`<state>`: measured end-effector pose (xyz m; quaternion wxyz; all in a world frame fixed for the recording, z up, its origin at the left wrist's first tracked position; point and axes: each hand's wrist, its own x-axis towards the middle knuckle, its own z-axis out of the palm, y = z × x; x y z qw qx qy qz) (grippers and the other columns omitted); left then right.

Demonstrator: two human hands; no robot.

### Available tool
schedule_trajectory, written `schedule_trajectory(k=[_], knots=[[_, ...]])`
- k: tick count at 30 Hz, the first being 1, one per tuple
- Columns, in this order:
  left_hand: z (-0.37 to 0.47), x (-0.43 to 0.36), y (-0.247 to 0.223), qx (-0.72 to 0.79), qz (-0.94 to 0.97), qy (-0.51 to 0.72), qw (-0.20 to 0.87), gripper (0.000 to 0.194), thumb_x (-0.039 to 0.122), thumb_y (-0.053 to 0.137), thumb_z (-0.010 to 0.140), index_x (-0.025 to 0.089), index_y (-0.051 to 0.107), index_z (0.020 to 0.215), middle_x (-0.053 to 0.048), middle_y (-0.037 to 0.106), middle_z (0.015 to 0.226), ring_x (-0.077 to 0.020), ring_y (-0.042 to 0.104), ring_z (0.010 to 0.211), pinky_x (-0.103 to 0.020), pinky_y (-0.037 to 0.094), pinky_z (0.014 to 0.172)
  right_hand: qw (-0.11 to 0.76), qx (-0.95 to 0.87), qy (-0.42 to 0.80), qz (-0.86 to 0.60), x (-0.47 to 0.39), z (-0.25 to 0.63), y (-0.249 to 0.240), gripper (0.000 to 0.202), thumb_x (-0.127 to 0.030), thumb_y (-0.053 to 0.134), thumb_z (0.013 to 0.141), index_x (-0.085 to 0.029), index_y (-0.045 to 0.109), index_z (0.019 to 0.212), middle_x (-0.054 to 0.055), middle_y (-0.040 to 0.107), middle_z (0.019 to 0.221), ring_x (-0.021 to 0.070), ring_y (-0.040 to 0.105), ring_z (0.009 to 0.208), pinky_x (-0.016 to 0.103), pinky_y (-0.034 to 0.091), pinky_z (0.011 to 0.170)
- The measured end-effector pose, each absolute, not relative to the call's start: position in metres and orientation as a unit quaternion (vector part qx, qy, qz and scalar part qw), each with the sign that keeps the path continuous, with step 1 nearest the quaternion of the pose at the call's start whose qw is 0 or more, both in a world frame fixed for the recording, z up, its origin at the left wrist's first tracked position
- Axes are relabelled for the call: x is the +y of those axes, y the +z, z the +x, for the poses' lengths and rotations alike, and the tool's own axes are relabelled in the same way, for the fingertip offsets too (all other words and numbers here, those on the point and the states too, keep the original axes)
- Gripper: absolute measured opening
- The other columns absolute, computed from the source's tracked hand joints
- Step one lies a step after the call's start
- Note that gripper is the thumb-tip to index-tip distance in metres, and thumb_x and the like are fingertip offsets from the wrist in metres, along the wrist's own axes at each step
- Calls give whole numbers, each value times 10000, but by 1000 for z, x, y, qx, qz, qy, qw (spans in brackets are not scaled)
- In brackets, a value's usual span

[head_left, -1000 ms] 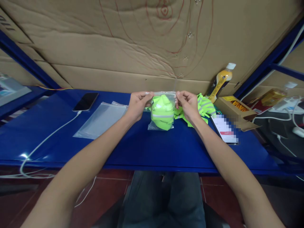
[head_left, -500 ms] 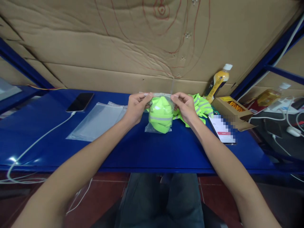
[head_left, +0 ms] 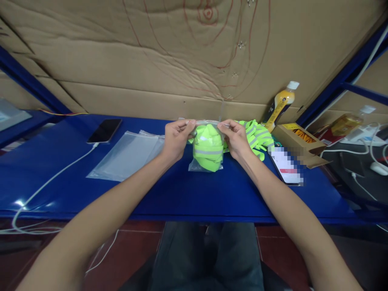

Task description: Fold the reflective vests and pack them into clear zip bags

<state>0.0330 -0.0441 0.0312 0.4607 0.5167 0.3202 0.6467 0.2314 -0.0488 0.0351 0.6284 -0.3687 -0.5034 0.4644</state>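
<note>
Hands [head_left: 178, 139] [head_left: 235, 137] pinching the top of a bag [head_left: 207, 151]
Both grip its upper edge, one at each corner, above the bench [head_left: 194, 198]; folded neon fabric [head_left: 209, 141] fills it (grey stripe showing), between the flat bags [head_left: 127, 155] and a loose neon heap [head_left: 257, 135].

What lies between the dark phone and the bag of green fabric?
The head view shows flat clear bags beside the dark phone, then the left hand, pinching the top of the bag of green fabric.
</note>
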Motion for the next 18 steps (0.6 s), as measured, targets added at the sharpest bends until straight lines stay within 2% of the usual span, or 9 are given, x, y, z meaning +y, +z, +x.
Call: schedule_trajectory(k=[3,5,7,12,15,18], knots=[[34,-47,32,326,517,634,474,505,648,1006,670,195,858,837,-55,791,827,-128,667,691,-203,537,596,632,-488,478,-366,-51,227,35,374,-540,979,633,-259,791,793,-34,687,730,129,541,656,278,437,613],[35,-50,34,317,528,624,482,473,606,1006,693,193,864,875,-63,804,852,-141,690,717,-221,562,634,627,-481,498,-356,-55,223,36,419,-550,998,622,-260,835,876,-5,784,867,166,659,787,305,533,740],[37,-52,35,300,540,616,489,425,552,1000,723,190,865,899,-67,816,883,-152,711,745,-237,579,673,624,-466,520,-351,-58,220,38,459,-552,1023,589,-250,848,888,17,821,932,193,714,872,333,570,841],[38,-53,35,290,547,616,487,382,492,999,719,189,871,912,-62,825,895,-155,727,769,-244,593,700,627,-408,565,-348,-61,215,41,416,-452,1055,511,-238,827,784,-8,797,809,179,712,784,329,586,802],[37,-52,35,309,543,619,476,426,524,1009,678,189,866,898,-59,817,862,-166,732,771,-244,589,673,628,-387,581,-343,-60,214,41,408,-414,1048,499,-234,816,782,-10,801,808,183,722,784,338,606,811],[37,-52,36,312,535,618,484,433,528,1021,657,187,854,866,-60,811,843,-163,731,749,-235,583,652,620,-404,581,-340,-61,214,42,424,-443,1045,527,-228,827,821,8,819,848,197,750,837,343,613,853]])
